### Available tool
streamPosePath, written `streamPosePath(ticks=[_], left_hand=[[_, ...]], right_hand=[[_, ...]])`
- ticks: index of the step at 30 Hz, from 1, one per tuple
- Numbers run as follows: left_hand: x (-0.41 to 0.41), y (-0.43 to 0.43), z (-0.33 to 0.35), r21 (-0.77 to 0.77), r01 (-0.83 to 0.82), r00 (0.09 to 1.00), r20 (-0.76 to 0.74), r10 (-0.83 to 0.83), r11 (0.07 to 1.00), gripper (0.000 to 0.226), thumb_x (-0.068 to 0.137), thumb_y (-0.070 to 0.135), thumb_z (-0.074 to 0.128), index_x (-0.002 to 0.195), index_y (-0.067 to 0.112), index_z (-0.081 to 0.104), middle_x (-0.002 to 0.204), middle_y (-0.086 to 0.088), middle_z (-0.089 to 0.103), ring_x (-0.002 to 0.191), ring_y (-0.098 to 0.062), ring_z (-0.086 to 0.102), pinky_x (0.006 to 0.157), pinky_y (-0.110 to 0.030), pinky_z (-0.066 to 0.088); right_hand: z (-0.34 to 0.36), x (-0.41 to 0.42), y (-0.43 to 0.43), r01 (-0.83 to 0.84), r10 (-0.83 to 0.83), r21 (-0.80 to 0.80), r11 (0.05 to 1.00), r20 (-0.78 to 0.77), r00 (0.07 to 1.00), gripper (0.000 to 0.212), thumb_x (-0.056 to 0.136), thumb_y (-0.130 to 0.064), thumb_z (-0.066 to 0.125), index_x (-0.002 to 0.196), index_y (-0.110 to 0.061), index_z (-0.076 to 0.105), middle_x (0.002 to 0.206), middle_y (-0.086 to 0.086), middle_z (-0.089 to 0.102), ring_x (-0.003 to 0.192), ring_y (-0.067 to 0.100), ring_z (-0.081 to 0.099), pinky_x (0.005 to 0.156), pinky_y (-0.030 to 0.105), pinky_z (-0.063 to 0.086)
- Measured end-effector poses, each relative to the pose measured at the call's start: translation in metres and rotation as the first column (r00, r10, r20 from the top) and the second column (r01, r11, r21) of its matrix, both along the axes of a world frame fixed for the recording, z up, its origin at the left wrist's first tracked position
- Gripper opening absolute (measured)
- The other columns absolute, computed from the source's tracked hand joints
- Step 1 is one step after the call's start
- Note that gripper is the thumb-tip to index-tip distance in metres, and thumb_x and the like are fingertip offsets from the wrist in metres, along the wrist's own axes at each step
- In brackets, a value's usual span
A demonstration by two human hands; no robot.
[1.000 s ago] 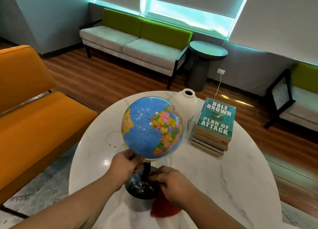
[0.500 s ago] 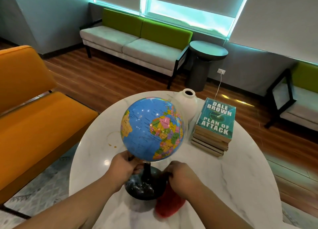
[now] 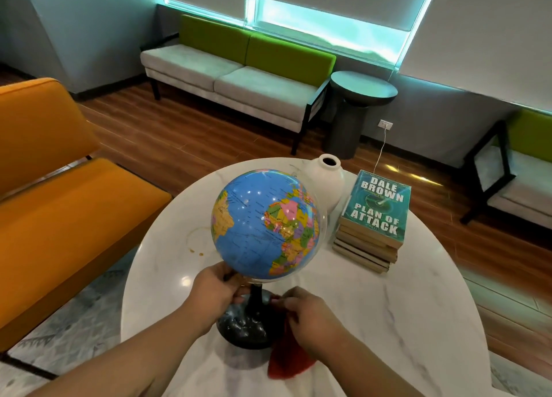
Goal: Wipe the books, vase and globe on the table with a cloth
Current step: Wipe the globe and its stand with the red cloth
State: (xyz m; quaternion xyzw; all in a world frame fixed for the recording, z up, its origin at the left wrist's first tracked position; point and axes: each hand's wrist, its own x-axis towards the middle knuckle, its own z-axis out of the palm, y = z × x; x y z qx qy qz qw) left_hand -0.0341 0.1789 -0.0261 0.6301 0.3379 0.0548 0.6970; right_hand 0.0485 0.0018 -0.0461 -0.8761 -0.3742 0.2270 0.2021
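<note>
At a round marble table (image 3: 418,307), a person's left hand (image 3: 216,292) grips the globe (image 3: 265,226) from beneath while the right hand (image 3: 310,316) clutches a red cloth (image 3: 286,360) against its black base (image 3: 243,329). A white vase (image 3: 325,181) and stacked books (image 3: 373,217) stand just behind.

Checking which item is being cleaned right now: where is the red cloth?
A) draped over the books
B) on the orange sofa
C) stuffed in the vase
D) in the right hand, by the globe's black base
D: the right hand grips the red cloth beside the globe's black base.
</note>
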Motion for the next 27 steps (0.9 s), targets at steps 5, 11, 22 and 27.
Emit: streamPosePath(ticks=[5, 11, 22, 27], left_hand=[[0.001, -0.003, 0.002, 0.023, 0.001, 1.000, 0.007, -0.001, 1.000, 0.011, 0.093, 0.003, 0.058, 0.094, 0.011, 0.065, 0.071, 0.001, 0.074, 0.063, -0.012, 0.069, 0.062, -0.027, 0.057], [0.002, -0.008, 0.005, 0.050, -0.007, 1.000, 0.017, 0.007, 0.999, 0.010, 0.092, 0.003, 0.059, 0.091, 0.012, 0.064, 0.070, 0.003, 0.074, 0.062, -0.008, 0.070, 0.057, -0.021, 0.056], [0.003, -0.011, 0.004, 0.063, -0.048, 0.999, 0.012, 0.047, 0.997, 0.004, 0.087, 0.000, 0.065, 0.090, 0.003, 0.066, 0.077, -0.008, 0.073, 0.063, -0.012, 0.071, 0.052, -0.018, 0.052], [0.005, -0.011, 0.000, 0.062, -0.050, 0.999, -0.005, 0.050, 0.997, 0.011, 0.091, 0.004, 0.060, 0.094, 0.013, 0.065, 0.083, -0.002, 0.075, 0.071, -0.013, 0.073, 0.062, -0.026, 0.057]], right_hand=[[0.008, -0.007, -0.001, 0.003, -0.007, 0.077, 0.997, 0.057, 0.998, 0.040, 0.086, -0.008, 0.047, 0.119, -0.021, 0.066, 0.118, 0.000, 0.057, 0.111, 0.021, 0.054, 0.097, 0.021, 0.040], [0.012, -0.007, -0.003, -0.059, 0.070, -0.098, 0.993, 0.118, 0.991, 0.039, 0.085, -0.010, 0.046, 0.116, -0.022, 0.066, 0.121, 0.002, 0.054, 0.111, 0.026, 0.051, 0.094, 0.030, 0.043], [0.015, -0.016, -0.002, -0.075, 0.086, -0.080, 0.994, 0.140, 0.986, 0.041, 0.086, -0.015, 0.043, 0.120, -0.023, 0.063, 0.125, 0.000, 0.053, 0.113, 0.024, 0.048, 0.097, 0.030, 0.040], [0.014, -0.024, -0.003, -0.087, 0.093, -0.074, 0.993, 0.077, 0.993, 0.039, 0.086, -0.015, 0.044, 0.118, -0.021, 0.065, 0.123, -0.002, 0.053, 0.112, 0.023, 0.049, 0.097, 0.026, 0.039]])
